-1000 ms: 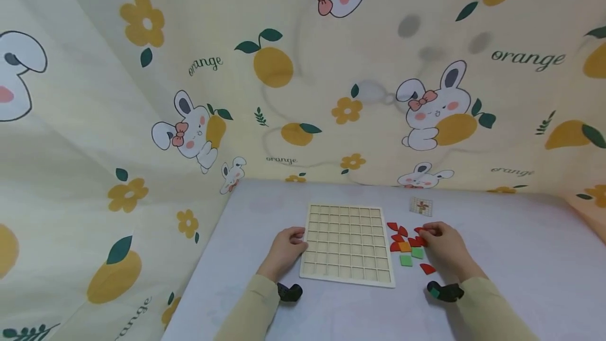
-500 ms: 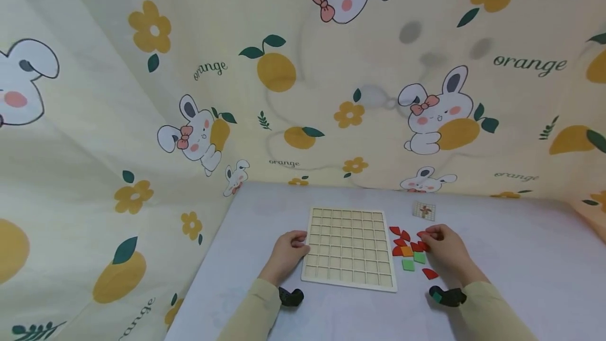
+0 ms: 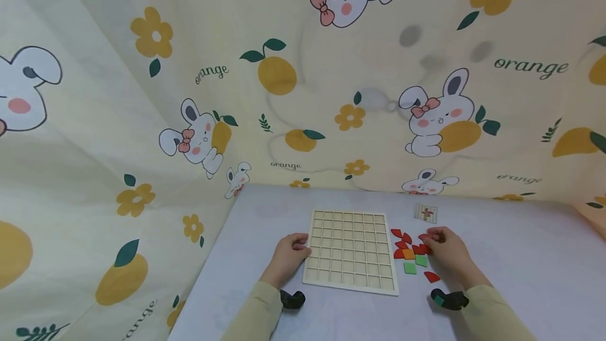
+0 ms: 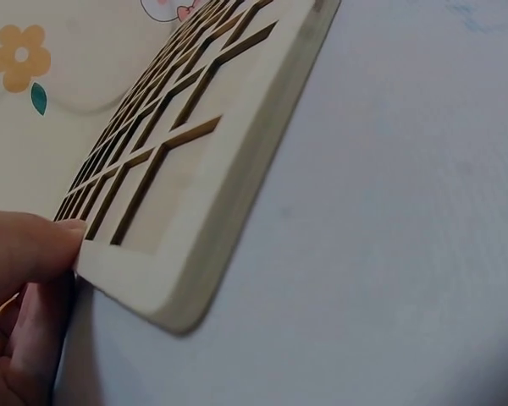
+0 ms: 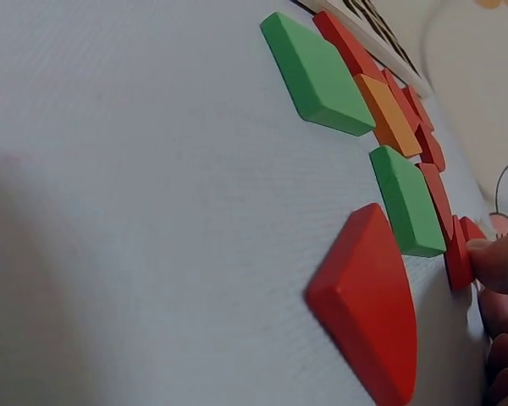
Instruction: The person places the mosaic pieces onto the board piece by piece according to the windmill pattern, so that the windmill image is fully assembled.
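A pale wooden grid board lies on the table. My left hand grips its left edge, with the thumb on top in the left wrist view, where the board's rim shows. To the right of the board my right hand has thumb and fingertips at a red fan-shaped block. That contact is partly hidden by the fingers. Around it lie several other red blocks, an orange block and two green square blocks.
A small pattern card with a printed pinwheel figure lies behind the blocks. The white table extends in front and to both sides. A printed cloth hangs at the back and left. Dark straps with devices sit at the wrists.
The head view has tilted slightly, so everything sits a little lower and further right. Both hands keep their places at the board and the red block.
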Demonstrator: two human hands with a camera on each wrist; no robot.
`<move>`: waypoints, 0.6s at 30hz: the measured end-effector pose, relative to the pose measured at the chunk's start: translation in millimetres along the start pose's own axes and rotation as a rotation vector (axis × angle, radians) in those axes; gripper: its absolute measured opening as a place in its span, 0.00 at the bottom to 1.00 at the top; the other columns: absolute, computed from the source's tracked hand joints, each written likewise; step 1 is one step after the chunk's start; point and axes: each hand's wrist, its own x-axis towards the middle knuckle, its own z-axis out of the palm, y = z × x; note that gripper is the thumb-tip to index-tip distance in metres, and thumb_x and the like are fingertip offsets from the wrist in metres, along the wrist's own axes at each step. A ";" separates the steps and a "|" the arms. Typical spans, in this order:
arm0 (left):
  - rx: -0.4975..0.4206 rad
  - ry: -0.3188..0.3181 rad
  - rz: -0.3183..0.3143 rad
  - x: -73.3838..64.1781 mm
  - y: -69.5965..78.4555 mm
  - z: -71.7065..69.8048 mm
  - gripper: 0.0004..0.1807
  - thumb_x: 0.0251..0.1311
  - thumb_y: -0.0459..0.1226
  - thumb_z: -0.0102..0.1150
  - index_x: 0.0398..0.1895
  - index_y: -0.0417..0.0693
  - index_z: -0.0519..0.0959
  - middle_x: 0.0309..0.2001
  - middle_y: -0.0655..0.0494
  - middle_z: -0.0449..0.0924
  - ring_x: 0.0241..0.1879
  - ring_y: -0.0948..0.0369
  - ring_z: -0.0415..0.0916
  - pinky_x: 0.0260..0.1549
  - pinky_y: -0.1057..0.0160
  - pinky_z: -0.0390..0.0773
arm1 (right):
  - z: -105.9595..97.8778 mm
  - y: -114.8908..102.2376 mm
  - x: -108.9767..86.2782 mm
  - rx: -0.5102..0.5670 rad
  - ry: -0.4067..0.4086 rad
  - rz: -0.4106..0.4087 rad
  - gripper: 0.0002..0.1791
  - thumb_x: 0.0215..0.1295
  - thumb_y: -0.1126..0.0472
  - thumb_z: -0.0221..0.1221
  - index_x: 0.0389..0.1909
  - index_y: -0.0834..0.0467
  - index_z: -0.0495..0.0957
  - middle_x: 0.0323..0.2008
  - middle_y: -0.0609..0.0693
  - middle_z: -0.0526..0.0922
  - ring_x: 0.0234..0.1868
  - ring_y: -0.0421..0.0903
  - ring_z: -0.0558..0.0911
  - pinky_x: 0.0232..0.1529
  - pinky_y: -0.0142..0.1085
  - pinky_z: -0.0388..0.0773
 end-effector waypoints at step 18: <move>-0.013 -0.012 0.029 2.0 -3.9 -2.1 0.22 0.57 0.36 0.66 0.56 0.48 0.77 0.42 0.57 0.75 0.41 0.60 0.72 0.40 0.61 0.75 | 3.5 0.0 0.3 0.028 0.010 0.040 0.26 0.72 0.54 0.52 0.64 0.63 0.62 0.53 0.63 0.68 0.54 0.60 0.66 0.55 0.52 0.71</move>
